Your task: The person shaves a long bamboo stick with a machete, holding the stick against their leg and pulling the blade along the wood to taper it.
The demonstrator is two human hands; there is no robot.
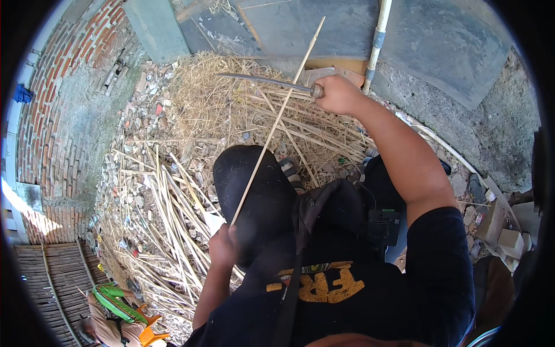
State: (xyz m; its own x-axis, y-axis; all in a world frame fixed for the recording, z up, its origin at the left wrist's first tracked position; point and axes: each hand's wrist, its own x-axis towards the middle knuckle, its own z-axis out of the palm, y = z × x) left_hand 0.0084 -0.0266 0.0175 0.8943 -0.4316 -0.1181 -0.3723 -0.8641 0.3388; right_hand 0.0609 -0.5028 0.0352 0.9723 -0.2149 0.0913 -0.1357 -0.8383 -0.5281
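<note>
Knife across a bamboo strip, over the knee.
Left hand [222, 244] grips the strip [276, 122] low, right hand [337, 94] clenches the knife [263, 81]; handle's buried in the fist, strip's lower end hidden too.

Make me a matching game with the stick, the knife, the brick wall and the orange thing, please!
Things:
1. thin bamboo strip
2. long knife
3. brick wall
4. orange plastic object

Descriptions:
A. gripped in the right hand, blade pointing to the person's left
B. lying low at the left, by a green strap
C. held at its lower end by the left hand, slanting up and away
D. curving along the left side

Pairs: 1-C, 2-A, 3-D, 4-B
</note>
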